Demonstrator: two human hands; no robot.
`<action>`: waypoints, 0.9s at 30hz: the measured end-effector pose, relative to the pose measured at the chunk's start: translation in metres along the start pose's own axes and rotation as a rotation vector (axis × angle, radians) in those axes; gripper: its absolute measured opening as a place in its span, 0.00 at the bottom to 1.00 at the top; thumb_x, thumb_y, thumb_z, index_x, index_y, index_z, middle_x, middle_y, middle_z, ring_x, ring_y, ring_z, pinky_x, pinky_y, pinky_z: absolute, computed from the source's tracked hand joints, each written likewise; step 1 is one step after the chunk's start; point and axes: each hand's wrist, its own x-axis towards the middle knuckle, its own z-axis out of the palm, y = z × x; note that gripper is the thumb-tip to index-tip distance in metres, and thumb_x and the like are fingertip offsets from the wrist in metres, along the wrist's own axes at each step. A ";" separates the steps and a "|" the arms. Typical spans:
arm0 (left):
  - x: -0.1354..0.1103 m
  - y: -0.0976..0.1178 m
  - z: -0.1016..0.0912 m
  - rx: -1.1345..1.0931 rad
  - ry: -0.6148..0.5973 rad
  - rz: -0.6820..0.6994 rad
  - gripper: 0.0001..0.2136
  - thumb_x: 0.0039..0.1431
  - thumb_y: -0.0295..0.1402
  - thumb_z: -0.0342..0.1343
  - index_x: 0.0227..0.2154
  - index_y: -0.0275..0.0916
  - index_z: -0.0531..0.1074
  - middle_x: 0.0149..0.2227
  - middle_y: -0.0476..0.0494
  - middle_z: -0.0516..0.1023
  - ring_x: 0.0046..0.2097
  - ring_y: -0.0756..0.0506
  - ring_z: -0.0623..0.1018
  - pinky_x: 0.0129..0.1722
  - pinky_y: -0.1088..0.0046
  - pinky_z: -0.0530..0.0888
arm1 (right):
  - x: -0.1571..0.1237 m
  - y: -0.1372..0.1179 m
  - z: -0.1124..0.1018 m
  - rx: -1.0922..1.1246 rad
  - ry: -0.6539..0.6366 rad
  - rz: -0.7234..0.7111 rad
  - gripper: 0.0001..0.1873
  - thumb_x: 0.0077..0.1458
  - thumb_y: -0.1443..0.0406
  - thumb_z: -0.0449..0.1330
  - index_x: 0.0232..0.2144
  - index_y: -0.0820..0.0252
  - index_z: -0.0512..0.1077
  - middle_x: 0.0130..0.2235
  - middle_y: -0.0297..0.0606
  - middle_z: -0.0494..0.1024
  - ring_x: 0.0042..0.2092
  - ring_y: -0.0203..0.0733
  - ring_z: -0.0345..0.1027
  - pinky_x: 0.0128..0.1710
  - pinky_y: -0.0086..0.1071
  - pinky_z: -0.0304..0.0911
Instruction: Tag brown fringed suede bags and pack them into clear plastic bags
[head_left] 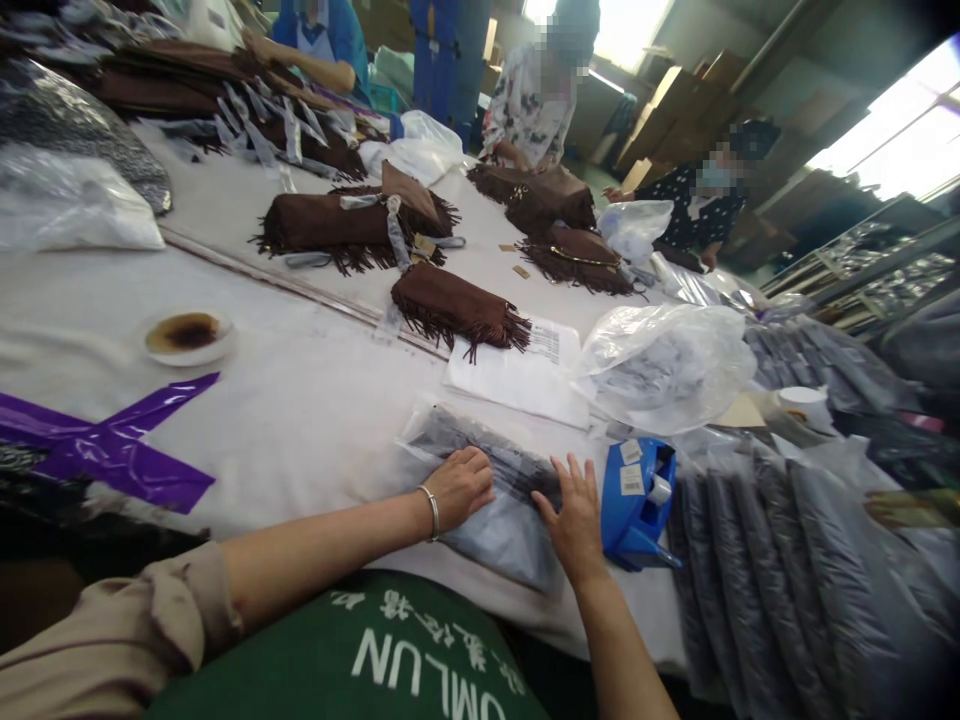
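Observation:
A clear plastic bag (pixel 510 545) with a dark grey folded item (pixel 517 470) inside lies flat at the table's near edge. My left hand (pixel 459 488), with a bracelet at the wrist, rests on its left part, fingers curled together onto the plastic. At the bag's right edge, my right hand (pixel 576 508) has its fingers spread and touches the plastic. Just right of that hand stands a blue tape dispenser (pixel 637 505) with white labels. A printed white sheet (pixel 517 380) lies beyond the bag, partly under a brown fringed bag (pixel 457 305).
Packed grey bags (pixel 757 560) stand in a row at right. A crumpled clear bag (pixel 667 365) sits before them. More fringed bags (pixel 330 225) lie farther back. At left are a stained dish (pixel 184 335) and purple tape (pixel 112 440). Several co-workers stand across the table.

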 end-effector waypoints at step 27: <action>-0.049 -0.053 -0.033 -0.067 0.137 -0.317 0.06 0.61 0.34 0.53 0.31 0.38 0.68 0.32 0.46 0.74 0.38 0.46 0.71 0.42 0.66 0.64 | 0.100 -0.143 0.046 -0.240 -0.661 -0.231 0.13 0.48 0.55 0.64 0.19 0.56 0.73 0.23 0.42 0.76 0.27 0.47 0.70 0.27 0.36 0.58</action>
